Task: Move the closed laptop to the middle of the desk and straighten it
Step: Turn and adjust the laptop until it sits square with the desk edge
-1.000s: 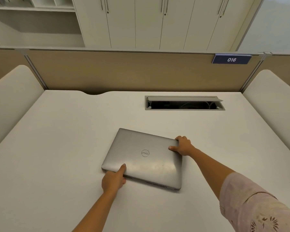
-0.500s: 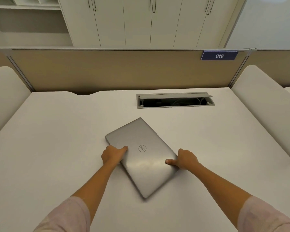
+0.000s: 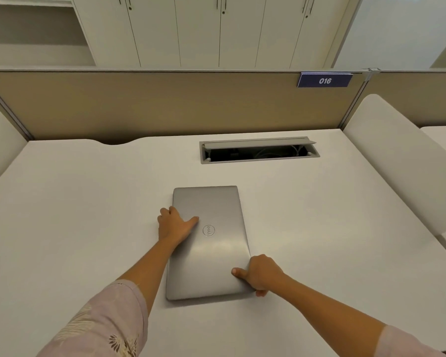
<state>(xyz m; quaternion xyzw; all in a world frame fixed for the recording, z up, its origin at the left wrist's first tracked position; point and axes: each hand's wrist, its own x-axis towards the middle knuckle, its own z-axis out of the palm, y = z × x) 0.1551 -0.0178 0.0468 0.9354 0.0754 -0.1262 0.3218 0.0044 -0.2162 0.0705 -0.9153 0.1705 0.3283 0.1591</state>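
A closed silver laptop (image 3: 211, 256) lies flat on the white desk (image 3: 75, 215), near the middle. Its long sides run away from me, almost square with the desk edges, and the round logo faces sideways. My left hand (image 3: 174, 225) grips the laptop's left edge, with the thumb lying across the lid. My right hand (image 3: 259, 274) holds the near right corner, thumb on top and fingers curled under the edge.
An open grey cable hatch (image 3: 259, 150) is set into the desk behind the laptop. A tan partition (image 3: 165, 104) with a blue "016" tag (image 3: 325, 80) closes the back. Rounded white side panels (image 3: 397, 155) flank the desk.
The laptop has turned clockwise from lying crosswise and skewed to lengthwise and nearly square with the desk. Both hands went round with it, staying on its edges.
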